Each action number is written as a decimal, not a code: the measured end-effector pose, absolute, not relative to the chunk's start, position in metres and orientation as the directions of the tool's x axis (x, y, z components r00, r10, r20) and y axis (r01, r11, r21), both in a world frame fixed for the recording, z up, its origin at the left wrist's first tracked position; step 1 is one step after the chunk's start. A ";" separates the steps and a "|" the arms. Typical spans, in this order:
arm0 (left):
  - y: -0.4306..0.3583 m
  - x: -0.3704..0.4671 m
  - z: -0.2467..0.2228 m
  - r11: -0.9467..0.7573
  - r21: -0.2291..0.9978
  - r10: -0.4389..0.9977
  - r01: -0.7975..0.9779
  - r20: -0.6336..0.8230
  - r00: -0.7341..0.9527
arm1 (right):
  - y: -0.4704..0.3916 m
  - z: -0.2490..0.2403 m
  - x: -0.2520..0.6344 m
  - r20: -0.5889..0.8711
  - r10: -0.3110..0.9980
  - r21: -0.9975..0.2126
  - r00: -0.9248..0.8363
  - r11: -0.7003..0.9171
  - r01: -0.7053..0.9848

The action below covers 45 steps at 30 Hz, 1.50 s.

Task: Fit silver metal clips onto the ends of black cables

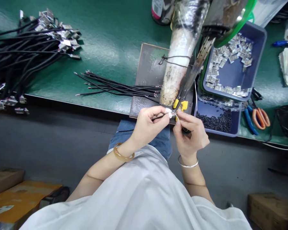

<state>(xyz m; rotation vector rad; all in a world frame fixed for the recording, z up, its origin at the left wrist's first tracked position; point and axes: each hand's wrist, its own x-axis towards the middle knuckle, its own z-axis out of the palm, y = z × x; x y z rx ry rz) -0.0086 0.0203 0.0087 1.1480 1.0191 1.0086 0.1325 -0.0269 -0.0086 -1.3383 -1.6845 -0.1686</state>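
My left hand [152, 124], with white coverings on the thumb and fingertip, is closed on a thin black cable [158, 118]. The cable's tail [124, 131] shows to the left of the wrist, over my lap. Close to its tip, my right hand [192, 132] pinches a thin wire whose kind I cannot make out. Both sets of fingertips meet just below a slanting metal soldering iron [194, 70] with a perforated shaft. Yellow pieces [183, 105] lie right behind the fingertips. The cable's end between the fingers is too small to see clearly.
Black cables [120, 85] lie across a dark board [150, 64]. A large bundle with metal connectors [68, 43] is at left. A wrapped tube [177, 60] stands beside the iron. At right are a bin of metal shells [261, 48], a bin of black pieces [235, 124] and orange-handled pliers [261, 118].
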 end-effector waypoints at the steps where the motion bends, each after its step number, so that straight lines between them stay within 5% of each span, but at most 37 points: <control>1: 0.020 -0.009 0.010 0.120 0.989 0.970 -0.082 -0.099 0.222 | -0.026 -0.008 0.132 0.725 0.687 -0.419 0.039 0.396 0.817; 24: 0.016 -0.011 0.013 0.104 0.994 0.965 -0.039 -0.092 0.245 | -0.029 -0.007 0.132 0.743 0.669 -0.377 0.003 0.414 0.829; 27: 0.015 -0.013 0.015 0.046 0.998 0.964 -0.046 -0.032 0.265 | -0.030 -0.002 0.132 0.736 0.674 -0.433 0.071 0.386 0.815; 33: 0.015 -0.015 0.017 -0.076 0.997 0.967 -0.012 0.077 0.241 | -0.028 0.008 0.133 0.498 0.844 -0.749 0.198 0.304 0.589; 45: 0.023 -0.010 0.012 -0.110 0.994 0.978 -0.017 0.111 0.179 | -0.020 0.008 0.131 0.521 0.829 -0.746 0.203 0.327 0.579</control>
